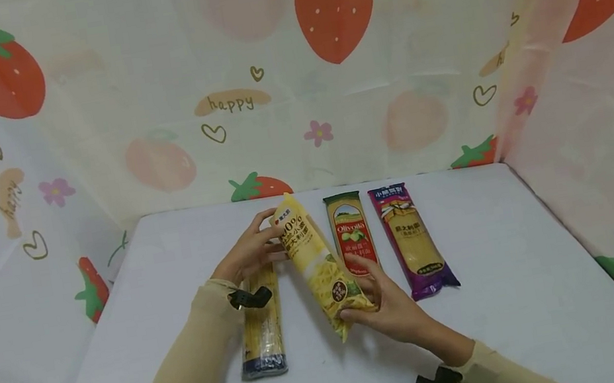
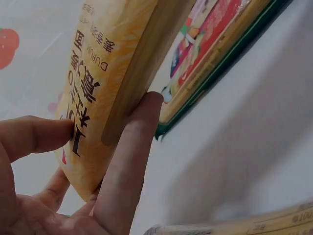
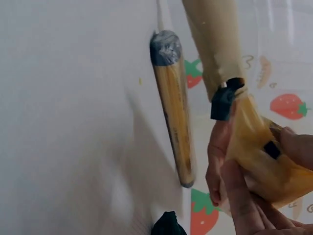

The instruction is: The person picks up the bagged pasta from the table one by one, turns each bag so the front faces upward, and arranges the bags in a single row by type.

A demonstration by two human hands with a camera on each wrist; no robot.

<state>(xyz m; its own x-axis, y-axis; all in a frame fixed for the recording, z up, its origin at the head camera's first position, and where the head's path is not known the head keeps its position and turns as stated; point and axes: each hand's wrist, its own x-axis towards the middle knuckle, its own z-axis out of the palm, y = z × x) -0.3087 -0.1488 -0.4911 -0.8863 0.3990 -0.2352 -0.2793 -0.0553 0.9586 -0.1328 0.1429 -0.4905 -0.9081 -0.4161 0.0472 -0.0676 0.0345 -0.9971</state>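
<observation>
Yellow pasta packet (image 1: pixel 317 263), top pinched by left hand (image 1: pixel 249 252), bottom gripped by right hand (image 1: pixel 390 305)

A white surface (image 1: pixel 543 315) enclosed on three sides by a pale backdrop (image 1: pixel 144 76) printed with strawberries, hearts, flowers and "happy".

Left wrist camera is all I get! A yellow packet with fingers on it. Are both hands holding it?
Observer: Yes. The left hand pinches the top end of the yellow packet, and the right hand grips its bottom end.
Operator: Is it lying on the table?
Observer: No, it is lifted and tilted above the white table.
Operator: How many packets are there?
Observer: Four. Besides the yellow one, a green packet and a purple packet lie side by side to the right, and a dark-ended spaghetti packet lies under the left wrist.
</observation>
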